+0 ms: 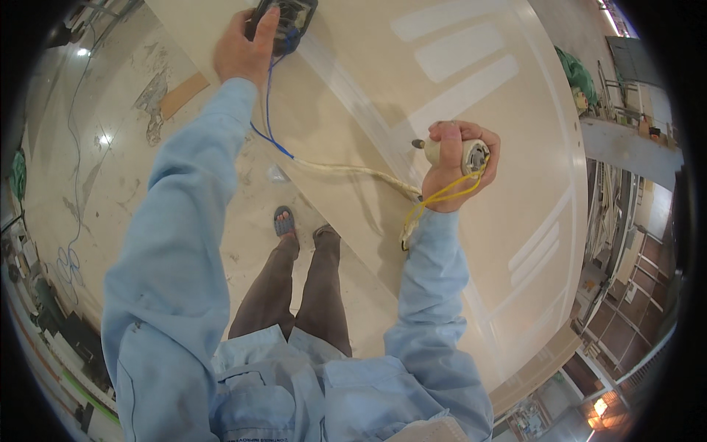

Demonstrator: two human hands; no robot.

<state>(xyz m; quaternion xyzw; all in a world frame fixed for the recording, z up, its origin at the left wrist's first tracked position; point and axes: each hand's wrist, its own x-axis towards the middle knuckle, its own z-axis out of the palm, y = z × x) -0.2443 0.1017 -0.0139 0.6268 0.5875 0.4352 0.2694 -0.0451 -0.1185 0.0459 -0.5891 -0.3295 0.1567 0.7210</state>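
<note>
At the top, my left hand [247,55] is closed around the edge of a black box-like device [298,18] with an open, uneven inside; its exact kind I cannot make out. Blue wires [268,103] hang from it and join a cream-wrapped cable [342,169] running to my right wrist. My right hand [449,184] grips a small cylindrical motor [475,156] wrapped in pale material. A short dark tip [418,144] sticks out of its left end. From its right end, yellow wires [445,193] loop down past my wrist. Both hands are above a wide beige board [515,177].
Pale filled patches [468,57] and stripes mark the board. On the floor at left are a brown strip [184,96] and a long thin cord [74,162]. My feet stand beside the board's edge. Stacked materials and racks [637,272] line the right side.
</note>
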